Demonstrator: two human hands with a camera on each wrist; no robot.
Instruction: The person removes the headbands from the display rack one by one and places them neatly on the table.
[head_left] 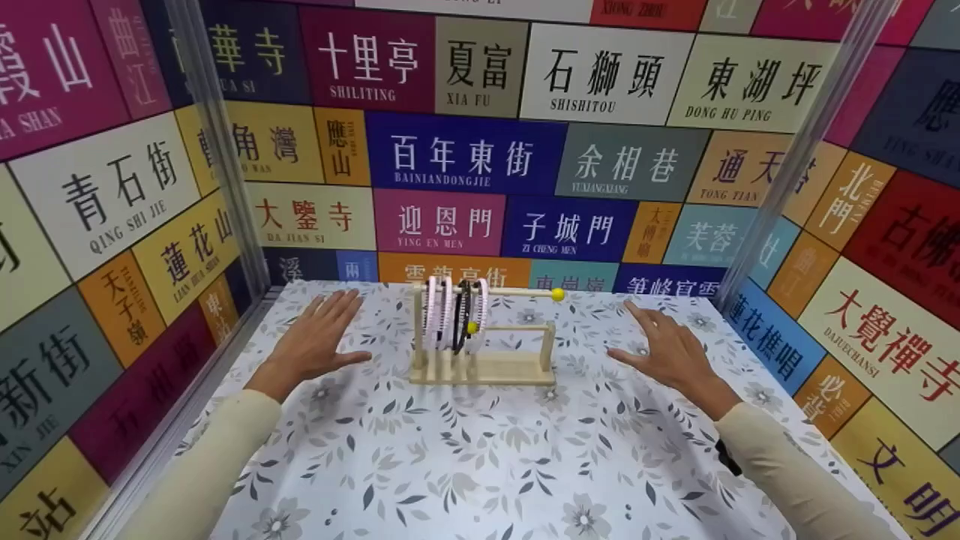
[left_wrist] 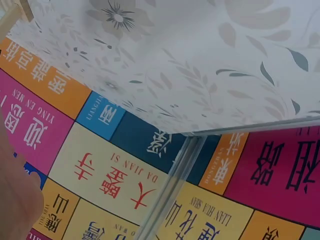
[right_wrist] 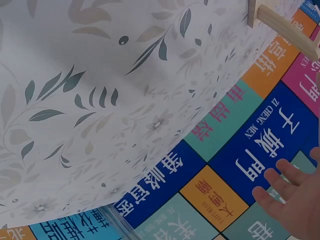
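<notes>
A light wooden rack (head_left: 514,369) stands on the table in the head view, with an upper and a lower rod, each tipped by a yellow ball (head_left: 557,295). Several ring-shaped bands hang toward the upper rod's left end: pale pinkish-white ones (head_left: 430,319) and a black one (head_left: 462,322). To the left of the rack, my left hand (head_left: 311,343) has its fingers extended and thumb spread, holding nothing. My right hand (head_left: 666,351), likewise empty, is spread on the rack's other side. Only part of each hand shows in the wrist views.
A white cloth with a grey leaf and flower print (head_left: 450,465) covers the table. Colourful sign-patterned walls (head_left: 465,157) enclose the back and both sides, with clear corner strips (head_left: 225,150). A small black object (head_left: 727,457) shows beside the right sleeve.
</notes>
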